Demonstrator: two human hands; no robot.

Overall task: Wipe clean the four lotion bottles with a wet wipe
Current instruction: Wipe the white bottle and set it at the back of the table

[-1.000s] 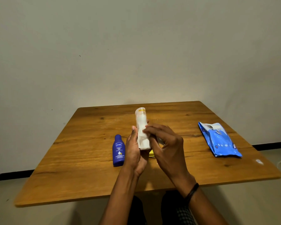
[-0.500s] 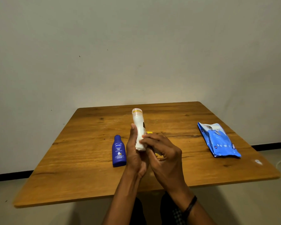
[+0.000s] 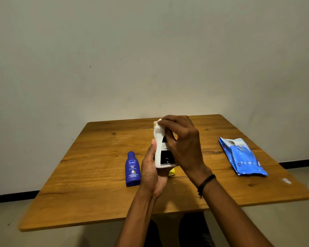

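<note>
As my right hand [image 3: 183,143], pinching the wet wipe [image 3: 158,126], climbs from the white lotion bottle [image 3: 160,154]'s body to its cap, my left hand [image 3: 151,172] grips its base above the surface [image 3: 96,175], suggesting this bottle is nearly done.

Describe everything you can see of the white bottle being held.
The white bottle looks like smooth plastic, with a black label panel whose pale print is too small to read. It is roughly upright, lifted above the table. The left hand grips its lower body from the left. The right hand pinches a white wet wipe over its top, hiding the cap. A hint of yellow shows at the neck.
</note>
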